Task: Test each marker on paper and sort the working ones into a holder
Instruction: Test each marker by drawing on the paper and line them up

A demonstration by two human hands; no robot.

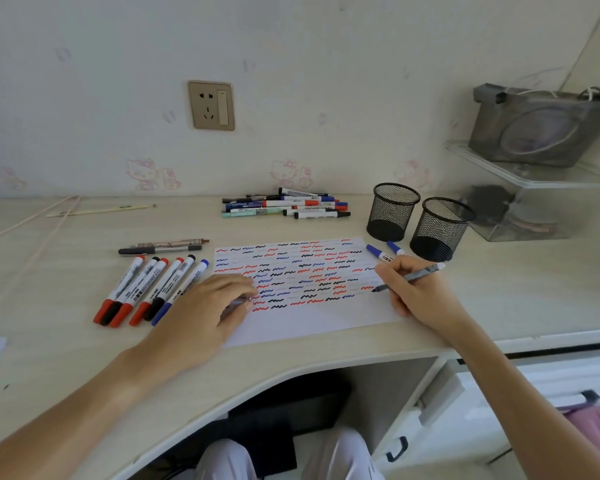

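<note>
A white paper sheet (312, 320) covered with red, blue and black squiggles lies on the desk. My right hand (420, 292) grips a grey pen (413, 277) with its dark tip on the paper's right edge. My left hand (205, 306) rests on the paper's left side and holds a small cap-like piece (238, 301) under its fingers. Two black mesh holders (394, 211) (442, 228) stand at the back right, both looking empty. Several markers (153, 289) lie in a row left of the paper. A pile of markers (288, 206) lies at the back.
Two blue-capped markers (381, 254) lie between the paper and the holders. Two pens (163, 247) lie above the marker row. A clear shelf unit (534, 202) with a grey bag stands at far right. A cord and a stick (97, 211) lie at the back left.
</note>
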